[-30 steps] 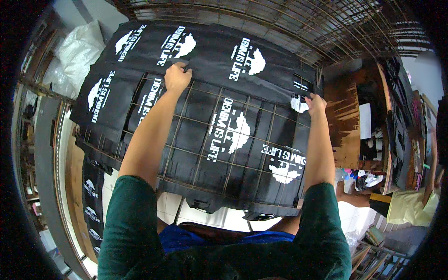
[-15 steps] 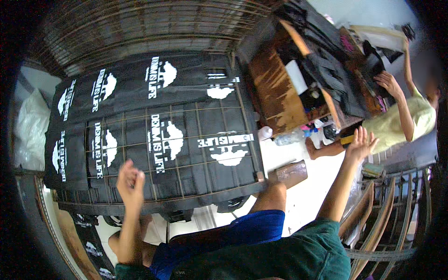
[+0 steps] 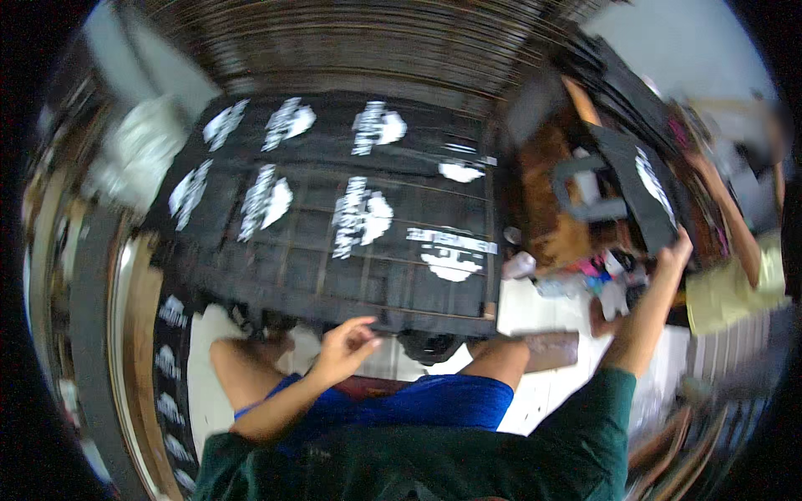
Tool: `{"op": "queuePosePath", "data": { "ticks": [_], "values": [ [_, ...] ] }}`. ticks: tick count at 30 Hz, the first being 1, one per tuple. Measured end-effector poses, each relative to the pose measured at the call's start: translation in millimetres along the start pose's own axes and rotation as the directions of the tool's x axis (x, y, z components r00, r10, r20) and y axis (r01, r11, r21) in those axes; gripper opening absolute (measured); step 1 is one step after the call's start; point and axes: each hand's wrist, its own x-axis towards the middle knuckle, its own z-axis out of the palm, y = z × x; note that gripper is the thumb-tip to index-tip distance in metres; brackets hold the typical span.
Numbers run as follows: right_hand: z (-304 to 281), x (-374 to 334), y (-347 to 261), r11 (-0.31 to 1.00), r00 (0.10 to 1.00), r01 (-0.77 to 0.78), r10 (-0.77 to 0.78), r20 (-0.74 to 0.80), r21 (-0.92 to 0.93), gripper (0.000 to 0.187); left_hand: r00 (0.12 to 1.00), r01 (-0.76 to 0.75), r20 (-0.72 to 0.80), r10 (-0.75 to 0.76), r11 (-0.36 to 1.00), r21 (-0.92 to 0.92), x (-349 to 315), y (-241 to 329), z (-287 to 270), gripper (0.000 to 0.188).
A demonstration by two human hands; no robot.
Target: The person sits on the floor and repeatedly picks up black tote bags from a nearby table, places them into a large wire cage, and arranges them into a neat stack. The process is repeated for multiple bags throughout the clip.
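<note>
My right hand [image 3: 673,252] grips the edge of a black tote bag [image 3: 631,179] with a white print. The bag hangs over the workbench at the right, its loop handles [image 3: 564,192] pointing left. Over my lap, close to the near edge of the wire-grid rack, my left hand [image 3: 347,351] is empty, its fingers loosely curled and apart. Several black fabric pieces [image 3: 313,213] with white prints lie in rows on that rack in front of me. Motion blurs the picture somewhat.
Beyond the rack stands a wall of thin metal bars [image 3: 359,50]. Clear plastic bags [image 3: 138,154] lie at the far left. A wooden workbench [image 3: 543,159] stands at the right, where a co-worker in a yellow shirt [image 3: 735,288] reaches over. A brown block [image 3: 551,351] sits on the floor.
My right hand, empty before, now holds the black tote bag. My left hand has moved from over the printed pieces back toward my lap. The view has turned, shifting the rack rightward.
</note>
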Motion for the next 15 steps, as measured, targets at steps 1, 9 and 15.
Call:
{"op": "queuePosePath", "data": {
  "ticks": [1, 9, 15],
  "values": [
    [13, -3, 5, 0.995, 0.995, -0.099, 0.100, -0.029, 0.028, 0.034, 0.999, -0.050, 0.025, 0.047, 0.991, 0.125, 0, 5, 3, 0.039],
    [104, -173, -96, 0.894, 0.783, 0.418, -0.265, 0.564, -0.161, 0.036, 0.766, 0.521, 0.550, -0.334, 0.823, -0.227, 15, 8, 98, 0.066],
    [180, -323, -66, 0.848, 0.646, 0.434, -0.059, 0.761, -0.303, 0.052, 0.422, 0.855, 0.856, 0.298, 0.185, -0.485, 12, 31, 148, 0.114]
  ]
}}
